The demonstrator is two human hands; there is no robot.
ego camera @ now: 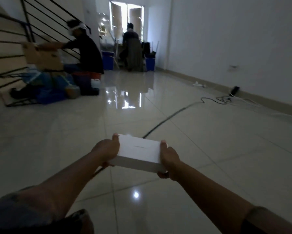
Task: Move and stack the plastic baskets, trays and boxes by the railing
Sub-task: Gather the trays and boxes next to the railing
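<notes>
A flat white box [138, 152] is held out in front of me above the tiled floor. My left hand [105, 152] grips its left end, thumb on top. My right hand [169, 158] grips its right end, with fingers curled under the near corner. Far off at the left stands the black stair railing [30, 31]. A pile of blue plastic baskets and trays [49, 92] lies on the floor at its foot.
A person [87, 51] crouches by the railing holding a cardboard box [43, 58]. Another person [132, 48] sits at the far end between blue bins [108, 62]. A black cable [172, 115] runs across the glossy floor to a plug by the right wall.
</notes>
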